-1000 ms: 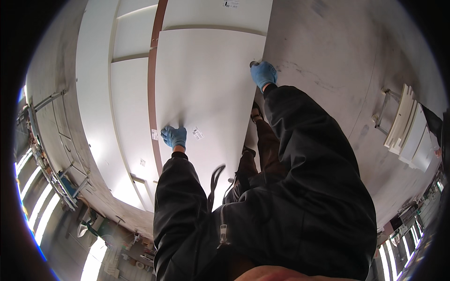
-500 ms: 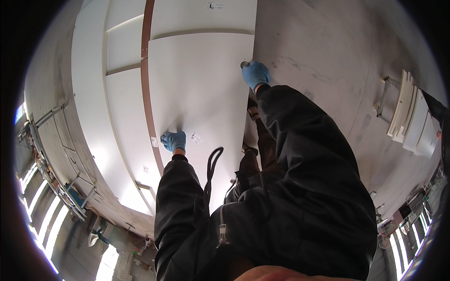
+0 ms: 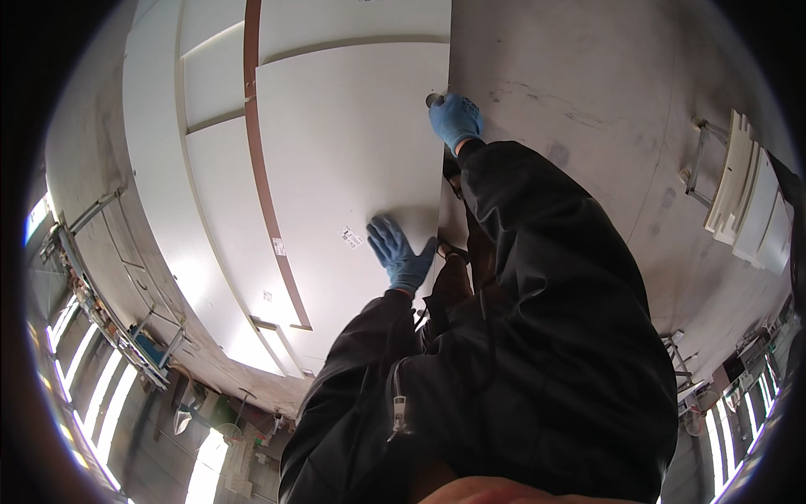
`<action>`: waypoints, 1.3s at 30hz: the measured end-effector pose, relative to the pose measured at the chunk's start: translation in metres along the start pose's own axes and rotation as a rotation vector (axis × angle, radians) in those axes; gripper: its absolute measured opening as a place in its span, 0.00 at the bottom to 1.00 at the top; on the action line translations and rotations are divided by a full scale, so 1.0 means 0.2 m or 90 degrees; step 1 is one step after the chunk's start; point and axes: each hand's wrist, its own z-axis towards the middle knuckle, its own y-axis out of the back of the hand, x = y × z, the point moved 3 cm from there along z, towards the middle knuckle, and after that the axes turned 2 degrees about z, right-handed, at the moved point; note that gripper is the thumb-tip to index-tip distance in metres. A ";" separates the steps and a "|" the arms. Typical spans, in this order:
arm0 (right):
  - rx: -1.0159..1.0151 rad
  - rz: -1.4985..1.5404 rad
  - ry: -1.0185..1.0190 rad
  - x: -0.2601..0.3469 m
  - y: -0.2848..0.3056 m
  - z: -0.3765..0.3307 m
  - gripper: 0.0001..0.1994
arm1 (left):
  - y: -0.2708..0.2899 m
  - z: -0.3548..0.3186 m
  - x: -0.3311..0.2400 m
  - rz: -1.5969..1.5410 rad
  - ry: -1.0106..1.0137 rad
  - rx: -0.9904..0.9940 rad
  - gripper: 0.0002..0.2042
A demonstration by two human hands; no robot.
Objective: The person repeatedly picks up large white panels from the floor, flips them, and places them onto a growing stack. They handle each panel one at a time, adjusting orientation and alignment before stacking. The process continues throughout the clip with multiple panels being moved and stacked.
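A large white panel (image 3: pixel 353 126) lies flat before me, with a printed label (image 3: pixel 350 238) on its face. My left hand (image 3: pixel 398 254), in a blue glove, rests on the panel near its right edge, fingers stretched out and holding nothing. At the panel's right edge, farther off, my right hand (image 3: pixel 457 119) is closed in a matching glove. A small dark round-ended object (image 3: pixel 434 99) sticks out of its grip over the panel; the rest is hidden in the fist, so its kind does not show.
Left of the panel runs a brown strip (image 3: pixel 263 185), with more white panels (image 3: pixel 220 160) beyond it. Grey concrete floor (image 3: pixel 571 92) stretches to the right. A stack of white boards (image 3: pixel 740 189) stands on a metal frame there. A metal rack (image 3: pixel 126 260) stands at the far left.
My left hand has moved right across the panel, from beside the brown strip to near the right edge, and its curled fingers have spread. The right hand keeps its grip at the edge.
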 end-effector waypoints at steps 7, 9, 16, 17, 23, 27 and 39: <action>-0.014 0.021 0.049 -0.01 0.01 -0.02 0.20 | -0.08 0.02 -0.13 0.097 0.090 0.063 0.63; -0.017 0.018 0.060 -0.01 0.01 -0.01 0.20 | -0.13 0.02 -0.14 0.110 0.130 0.075 0.62; -0.039 0.020 0.101 -0.03 -0.01 0.01 0.19 | -0.24 0.03 -0.16 0.136 0.138 -0.113 0.45; -0.042 0.020 0.111 -0.03 -0.01 0.00 0.20 | -0.24 0.06 -0.16 0.249 0.139 -0.180 0.32; -0.009 0.000 0.111 -0.03 0.01 0.02 0.22 | -0.16 0.02 -0.18 0.181 0.209 0.008 0.40; 0.027 -0.017 0.088 -0.04 0.01 0.03 0.23 | 0.01 0.02 -0.07 -0.048 0.091 -0.122 0.56; -0.039 -0.057 0.174 -0.09 -0.05 0.08 0.22 | -0.38 -0.26 -0.13 0.048 -0.277 0.100 0.35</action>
